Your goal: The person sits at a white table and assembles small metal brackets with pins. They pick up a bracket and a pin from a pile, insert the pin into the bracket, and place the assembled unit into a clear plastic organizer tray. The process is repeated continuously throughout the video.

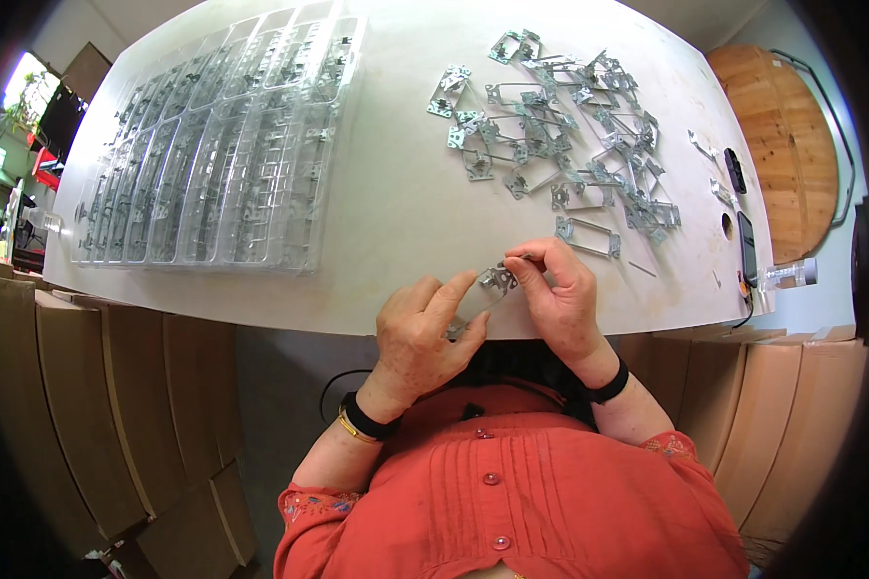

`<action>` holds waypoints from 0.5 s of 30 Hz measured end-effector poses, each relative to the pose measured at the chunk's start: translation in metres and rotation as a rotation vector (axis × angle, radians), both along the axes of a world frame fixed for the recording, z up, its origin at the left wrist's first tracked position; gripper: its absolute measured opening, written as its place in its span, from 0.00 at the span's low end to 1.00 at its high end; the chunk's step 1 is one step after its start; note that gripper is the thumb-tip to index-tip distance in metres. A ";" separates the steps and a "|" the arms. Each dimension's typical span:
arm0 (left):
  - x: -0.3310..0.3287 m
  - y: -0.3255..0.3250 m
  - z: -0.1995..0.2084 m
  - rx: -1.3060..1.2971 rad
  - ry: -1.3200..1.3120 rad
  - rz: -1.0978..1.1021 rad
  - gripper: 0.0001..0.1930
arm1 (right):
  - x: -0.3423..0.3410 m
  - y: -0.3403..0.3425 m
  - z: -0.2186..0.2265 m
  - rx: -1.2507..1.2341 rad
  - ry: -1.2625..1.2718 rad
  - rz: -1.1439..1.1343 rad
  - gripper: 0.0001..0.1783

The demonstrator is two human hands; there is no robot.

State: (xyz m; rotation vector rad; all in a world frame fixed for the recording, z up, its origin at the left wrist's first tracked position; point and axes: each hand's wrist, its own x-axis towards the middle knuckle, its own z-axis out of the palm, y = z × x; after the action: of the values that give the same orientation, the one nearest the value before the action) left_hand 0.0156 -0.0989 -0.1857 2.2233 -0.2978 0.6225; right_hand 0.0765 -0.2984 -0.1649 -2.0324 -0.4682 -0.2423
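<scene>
Close to the table's front edge, both my hands meet around a small silvery metal bracket (497, 280). My left hand (420, 333) grips its near side between thumb and fingers, which partly hide it. At its far end, the thumb and forefinger of my right hand (562, 301) are pinched together on the metal. Just beyond the right hand lies a single rectangular wire-and-plate bracket (589, 237). Past it spreads a loose pile of similar metal brackets (541, 135), with a thin metal rod (641, 269) near its right edge.
Clear plastic compartment trays (317, 227), filled with metal parts, cover the table's left side. A phone (747, 248), a black object (735, 171) and a clear bottle (792, 275) sit at the right edge. Cardboard boxes (198, 386) flank me; a round wooden board (777, 150) stands beyond.
</scene>
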 end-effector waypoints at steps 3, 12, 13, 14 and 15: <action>0.000 0.000 0.001 0.000 0.003 0.001 0.27 | 0.000 -0.001 0.000 0.002 0.013 -0.003 0.06; 0.000 0.000 -0.001 0.009 0.000 0.001 0.27 | 0.003 0.001 0.001 -0.027 -0.076 0.023 0.06; 0.000 0.000 -0.001 0.006 0.004 -0.001 0.27 | 0.003 0.001 0.001 -0.030 -0.083 0.023 0.06; 0.000 0.000 -0.001 0.005 0.007 -0.003 0.27 | 0.003 0.001 0.001 -0.033 -0.090 0.024 0.06; 0.000 0.000 0.000 0.005 0.008 -0.004 0.27 | 0.002 0.001 0.001 -0.031 -0.086 0.022 0.06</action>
State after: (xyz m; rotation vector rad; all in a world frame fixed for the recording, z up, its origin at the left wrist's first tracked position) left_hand 0.0156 -0.0985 -0.1859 2.2290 -0.3000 0.6113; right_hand 0.0789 -0.2971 -0.1642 -2.0519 -0.5510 -0.3113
